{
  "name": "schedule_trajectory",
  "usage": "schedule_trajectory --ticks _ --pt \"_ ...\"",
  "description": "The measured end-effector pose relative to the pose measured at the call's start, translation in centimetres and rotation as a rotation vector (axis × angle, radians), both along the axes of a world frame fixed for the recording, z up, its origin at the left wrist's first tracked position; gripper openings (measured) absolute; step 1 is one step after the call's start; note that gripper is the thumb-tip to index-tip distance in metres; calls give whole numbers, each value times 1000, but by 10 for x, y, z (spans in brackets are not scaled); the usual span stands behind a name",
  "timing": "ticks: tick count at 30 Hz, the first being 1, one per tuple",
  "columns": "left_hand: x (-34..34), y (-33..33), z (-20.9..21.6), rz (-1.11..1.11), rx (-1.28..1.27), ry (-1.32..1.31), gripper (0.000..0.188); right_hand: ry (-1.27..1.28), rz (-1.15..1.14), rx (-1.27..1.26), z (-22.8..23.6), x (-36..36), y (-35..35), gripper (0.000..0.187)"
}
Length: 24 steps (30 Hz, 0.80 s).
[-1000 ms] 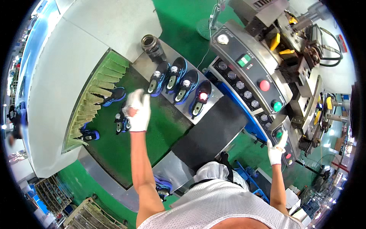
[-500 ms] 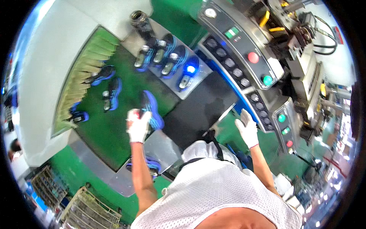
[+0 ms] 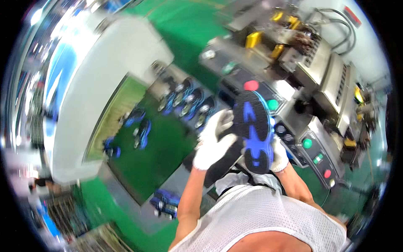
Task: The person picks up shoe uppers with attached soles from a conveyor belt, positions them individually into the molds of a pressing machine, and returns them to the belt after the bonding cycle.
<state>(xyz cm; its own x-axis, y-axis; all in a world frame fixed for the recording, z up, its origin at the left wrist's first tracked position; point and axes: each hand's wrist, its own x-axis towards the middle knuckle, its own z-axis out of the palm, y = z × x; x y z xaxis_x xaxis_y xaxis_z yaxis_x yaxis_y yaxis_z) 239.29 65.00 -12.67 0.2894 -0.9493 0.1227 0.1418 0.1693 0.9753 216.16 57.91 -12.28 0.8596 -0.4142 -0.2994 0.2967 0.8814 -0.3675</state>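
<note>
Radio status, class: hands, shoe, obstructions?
Right hand gripping shoe, partly hidden behind it. Left hand open, alongside. Sole showing; shoe hides part of control panel.

Bright scene, motion blur, glare at upper left, curved dark rim

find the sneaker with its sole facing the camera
In the head view, the sneaker is right of centre, held by the right hand at its right edge, with the open left hand on its left.

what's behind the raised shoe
Behind the shoe, part of the gloved right hand and a control panel show; the shoe's upper and the rest of that hand are covered.
</note>
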Motion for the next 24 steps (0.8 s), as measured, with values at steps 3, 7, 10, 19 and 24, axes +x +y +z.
schedule_trajectory --ticks 3,7,10,19,24 --pt "-13 -13 12 89 124 -108 70 64 -194 -152 17 -46 -33 79" --pt "-23 -28 -20 204 90 -15 51 -189 -221 -87 61 -104 -69 83" --pt "-41 -64 0 184 173 -210 51 -108 -337 -161 60 -151 -92 66" --pt "-3 -161 57 244 85 -391 48 -146 -638 -308 83 -167 -70 98" --pt "35 -145 33 248 178 -415 53 -116 -640 -242 81 -146 -45 97"
